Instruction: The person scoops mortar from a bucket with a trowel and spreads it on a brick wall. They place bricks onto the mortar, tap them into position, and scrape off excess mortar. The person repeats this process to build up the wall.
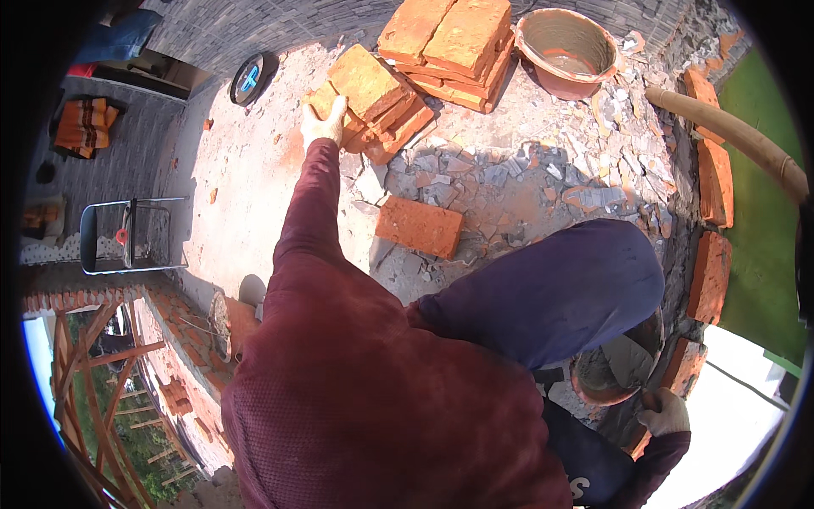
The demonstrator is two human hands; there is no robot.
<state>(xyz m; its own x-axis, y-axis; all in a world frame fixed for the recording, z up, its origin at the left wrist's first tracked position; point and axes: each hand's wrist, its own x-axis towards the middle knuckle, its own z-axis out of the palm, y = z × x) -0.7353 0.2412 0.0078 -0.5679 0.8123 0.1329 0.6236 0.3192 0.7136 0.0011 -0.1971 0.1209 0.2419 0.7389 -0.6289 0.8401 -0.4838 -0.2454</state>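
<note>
My left hand [324, 125], in a pale glove, reaches far forward to a small stack of orange bricks [366, 81]. Its fingers and thumb close round a brick [320, 98] on the stack's left side. Low on the right, my right hand [666, 413], also in a pale glove, is closed on the handle of a trowel. The grey trowel blade [627, 360] lies over a bucket of mortar [591, 388], which my bent knee partly covers. A single brick [419, 226] lies flat on the rubble in front of me.
A taller brick stack [447, 42] and a mortar-stained tub [565, 55] stand ahead. Broken tile rubble [543, 182] covers the floor there. Along the right runs a row of laid bricks [712, 276], with a bamboo pole [729, 127] above. A metal-framed chair [127, 237] stands left.
</note>
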